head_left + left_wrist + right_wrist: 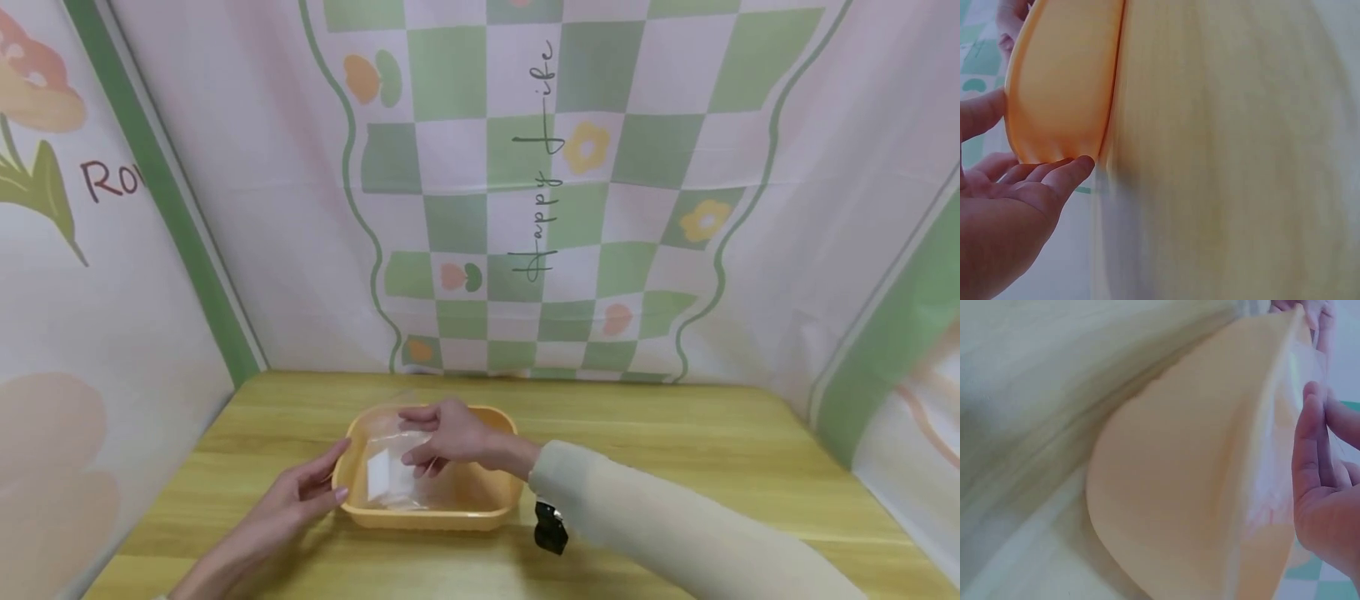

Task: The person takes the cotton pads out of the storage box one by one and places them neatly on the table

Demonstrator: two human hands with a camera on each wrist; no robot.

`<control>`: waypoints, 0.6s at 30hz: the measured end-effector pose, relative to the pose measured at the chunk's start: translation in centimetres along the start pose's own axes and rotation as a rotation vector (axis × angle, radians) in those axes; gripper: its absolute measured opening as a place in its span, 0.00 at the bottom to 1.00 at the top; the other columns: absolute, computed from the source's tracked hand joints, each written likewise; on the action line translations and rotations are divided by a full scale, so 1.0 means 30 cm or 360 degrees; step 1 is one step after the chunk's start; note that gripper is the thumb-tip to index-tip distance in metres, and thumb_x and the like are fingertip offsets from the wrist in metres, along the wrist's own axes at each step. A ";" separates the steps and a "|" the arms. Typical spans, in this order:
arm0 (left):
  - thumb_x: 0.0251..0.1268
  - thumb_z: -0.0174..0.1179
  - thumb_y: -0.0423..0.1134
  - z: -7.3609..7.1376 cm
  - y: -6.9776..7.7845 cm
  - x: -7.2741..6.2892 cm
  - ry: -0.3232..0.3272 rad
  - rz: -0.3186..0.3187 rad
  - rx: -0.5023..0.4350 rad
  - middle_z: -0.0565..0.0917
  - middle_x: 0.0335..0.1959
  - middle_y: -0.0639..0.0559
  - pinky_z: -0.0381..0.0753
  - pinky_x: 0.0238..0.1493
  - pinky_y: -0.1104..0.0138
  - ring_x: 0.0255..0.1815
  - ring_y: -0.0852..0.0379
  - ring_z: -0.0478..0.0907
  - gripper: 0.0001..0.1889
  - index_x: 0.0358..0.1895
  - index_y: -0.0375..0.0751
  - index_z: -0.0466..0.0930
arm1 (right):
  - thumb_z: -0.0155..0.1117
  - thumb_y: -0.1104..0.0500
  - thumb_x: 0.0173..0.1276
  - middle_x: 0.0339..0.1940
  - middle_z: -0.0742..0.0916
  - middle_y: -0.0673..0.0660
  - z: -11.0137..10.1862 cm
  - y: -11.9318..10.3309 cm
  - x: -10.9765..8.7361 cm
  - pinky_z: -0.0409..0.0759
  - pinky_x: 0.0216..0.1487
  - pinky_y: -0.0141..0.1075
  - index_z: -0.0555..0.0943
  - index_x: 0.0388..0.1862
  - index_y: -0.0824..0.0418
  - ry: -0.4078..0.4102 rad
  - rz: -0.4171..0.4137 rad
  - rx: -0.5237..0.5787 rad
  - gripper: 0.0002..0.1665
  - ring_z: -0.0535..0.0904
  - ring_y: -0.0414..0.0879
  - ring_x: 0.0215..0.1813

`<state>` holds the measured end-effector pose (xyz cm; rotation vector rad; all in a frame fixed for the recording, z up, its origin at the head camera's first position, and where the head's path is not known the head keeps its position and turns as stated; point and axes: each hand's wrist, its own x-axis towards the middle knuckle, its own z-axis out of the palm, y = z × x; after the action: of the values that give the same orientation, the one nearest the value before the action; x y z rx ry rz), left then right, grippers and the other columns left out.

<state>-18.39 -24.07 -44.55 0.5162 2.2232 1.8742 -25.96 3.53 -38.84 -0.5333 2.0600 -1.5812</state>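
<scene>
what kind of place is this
Probably a small booth or makeshift recording corner, though I can't be sure: a wood-grain table is enclosed by a checkered "Happy Life" backdrop behind and a flower-printed sheet on the left.

Back cloth (517,208): "Happy Life" (537,167) in thin dark script over the green-and-white checks, turned on its side and reading upward, one word above the other. Left cloth (97,325): "Ro" (107,180) in reddish-brown hand-drawn letters, then part of a third letter, unclear, where the green strip (161,192) cuts across. Clear bag (405,471): pinkish marks (1266,517) in the right wrist view, too blurred to read
</scene>
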 end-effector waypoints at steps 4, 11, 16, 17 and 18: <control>0.73 0.65 0.31 0.001 0.002 -0.003 0.0001 -0.0018 -0.0014 0.51 0.80 0.25 0.77 0.64 0.70 0.74 0.26 0.64 0.41 0.83 0.29 0.51 | 0.76 0.73 0.64 0.70 0.82 0.63 -0.035 -0.015 -0.010 0.89 0.27 0.35 0.71 0.78 0.67 -0.0061 -0.0006 -0.0020 0.44 0.88 0.46 0.26; 0.74 0.65 0.31 0.003 0.006 -0.006 -0.0025 -0.0012 -0.0022 0.50 0.81 0.25 0.77 0.64 0.69 0.74 0.25 0.64 0.42 0.83 0.29 0.50 | 0.75 0.74 0.64 0.73 0.79 0.64 -0.107 -0.067 -0.052 0.88 0.27 0.35 0.68 0.79 0.68 -0.0117 -0.0058 -0.0092 0.45 0.88 0.47 0.26; 0.74 0.65 0.32 0.004 0.011 -0.004 -0.0020 -0.0034 -0.0019 0.49 0.81 0.26 0.77 0.65 0.69 0.74 0.26 0.64 0.43 0.83 0.28 0.49 | 0.76 0.71 0.65 0.74 0.79 0.62 -0.193 -0.115 -0.099 0.90 0.29 0.37 0.69 0.80 0.65 -0.0097 -0.0076 -0.0196 0.45 0.89 0.50 0.30; 0.74 0.65 0.32 0.004 0.012 -0.003 -0.0018 -0.0044 -0.0025 0.49 0.81 0.26 0.77 0.65 0.68 0.75 0.26 0.64 0.43 0.83 0.29 0.48 | 0.76 0.71 0.65 0.73 0.80 0.63 -0.215 -0.124 -0.111 0.90 0.31 0.39 0.68 0.80 0.65 -0.0094 -0.0072 -0.0214 0.45 0.90 0.50 0.30; 0.74 0.65 0.32 0.004 0.013 -0.002 -0.0014 -0.0056 -0.0030 0.48 0.82 0.27 0.77 0.65 0.68 0.75 0.26 0.64 0.43 0.83 0.29 0.49 | 0.76 0.70 0.65 0.74 0.79 0.62 -0.237 -0.131 -0.123 0.91 0.31 0.39 0.69 0.80 0.64 -0.0086 -0.0063 -0.0230 0.46 0.90 0.50 0.31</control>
<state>-18.24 -23.94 -44.20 0.4781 2.1923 1.8704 -27.14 10.17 -33.00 -0.6650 2.1459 -1.4306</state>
